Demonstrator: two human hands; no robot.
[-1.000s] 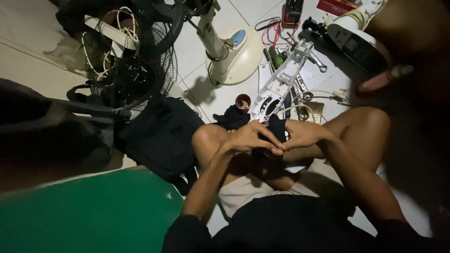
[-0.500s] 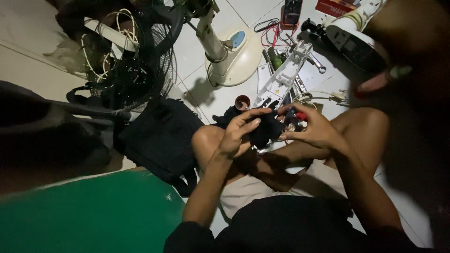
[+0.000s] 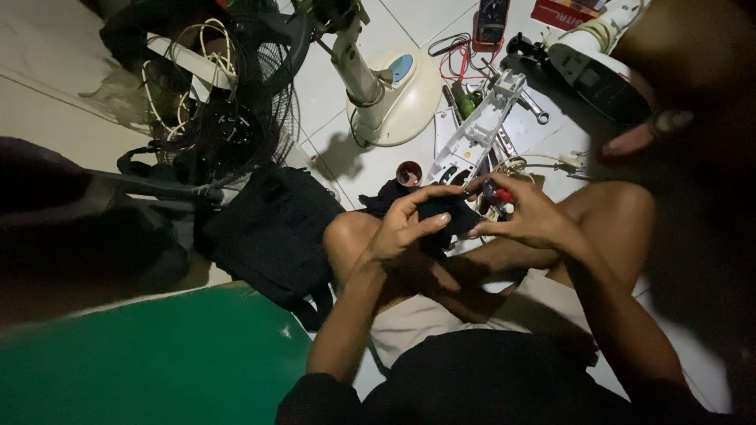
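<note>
A small dark part (image 3: 441, 211) is gripped over the knees between the left hand (image 3: 405, 224) and right hand (image 3: 524, 216), apparently mid-inspection, with the white fan base (image 3: 409, 86) lying at twelve o'clock.

Fan grille (image 3: 228, 110), black bag (image 3: 272, 228), maybe multimeter (image 3: 491, 20).

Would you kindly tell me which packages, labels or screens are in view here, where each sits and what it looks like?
Red box: top edge of the floor, flat, red with pale lettering, partly cut off.
Meter: top centre, left of the box, dark body with a small greyish screen and red leads.
Blue panel: on the round white fan base, small and oblong.
</note>
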